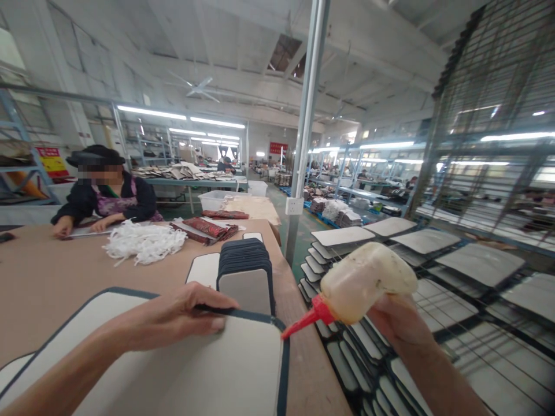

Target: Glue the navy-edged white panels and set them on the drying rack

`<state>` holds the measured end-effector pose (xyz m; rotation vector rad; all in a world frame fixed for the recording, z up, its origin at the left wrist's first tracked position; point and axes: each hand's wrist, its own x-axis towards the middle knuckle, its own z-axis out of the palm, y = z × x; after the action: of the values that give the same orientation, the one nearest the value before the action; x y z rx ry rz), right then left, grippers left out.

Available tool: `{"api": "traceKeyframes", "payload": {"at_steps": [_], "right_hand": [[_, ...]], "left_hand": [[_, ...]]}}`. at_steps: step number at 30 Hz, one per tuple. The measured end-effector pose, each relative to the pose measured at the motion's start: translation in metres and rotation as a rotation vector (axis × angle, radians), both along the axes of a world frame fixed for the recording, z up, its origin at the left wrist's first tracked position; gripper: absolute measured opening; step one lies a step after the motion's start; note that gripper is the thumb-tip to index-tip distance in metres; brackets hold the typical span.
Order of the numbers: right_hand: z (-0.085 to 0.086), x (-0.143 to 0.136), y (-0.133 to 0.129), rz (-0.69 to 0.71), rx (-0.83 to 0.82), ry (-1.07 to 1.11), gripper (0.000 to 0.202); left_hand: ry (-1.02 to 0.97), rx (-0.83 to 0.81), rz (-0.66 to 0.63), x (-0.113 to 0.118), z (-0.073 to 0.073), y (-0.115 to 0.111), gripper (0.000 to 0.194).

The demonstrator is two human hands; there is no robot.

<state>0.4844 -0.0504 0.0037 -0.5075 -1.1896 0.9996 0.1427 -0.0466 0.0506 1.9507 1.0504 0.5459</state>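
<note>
My left hand [186, 315] pinches the far edge of a white panel [208, 370] with a dark border, thumb on the pale face and fingers at the rim. In my right hand [396, 318] is a squeeze bottle [362, 283], cloudy and yellowish, tipped over with its red nozzle [306, 320] pointing down to the left. The nozzle tip meets the dark border at the panel's right corner, or is just over it. Under and left of this panel lies another bordered panel [108, 303]. Just beyond, a stack of similar smaller panels [245, 286] stands on the table.
On the brown table [52, 271] lie a heap of white strips [145, 240] and folded red patterned fabric [210, 228]. A co-worker [108, 193] sits across at the left. A wire rack [455, 306] with many panels stands close on the right, beside a metal post [303, 133].
</note>
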Motion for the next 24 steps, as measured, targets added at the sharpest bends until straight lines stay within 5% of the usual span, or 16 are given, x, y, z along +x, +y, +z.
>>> {"api": "traceKeyframes", "payload": {"at_steps": [10,19,24], "right_hand": [[-0.018,0.006,0.004,-0.05,0.063,0.009,0.038],[-0.014,-0.002,0.005,-0.077,-0.021,0.071,0.044],[-0.025,0.006,0.008,-0.015,-0.087,0.075,0.036]], "left_hand": [[0.032,-0.067,0.105,-0.005,-0.018,-0.006,0.041],[-0.013,-0.165,-0.109,-0.009,-0.026,0.016,0.035],[-0.067,-0.212,-0.087,-0.005,-0.021,0.02,0.032]]}}
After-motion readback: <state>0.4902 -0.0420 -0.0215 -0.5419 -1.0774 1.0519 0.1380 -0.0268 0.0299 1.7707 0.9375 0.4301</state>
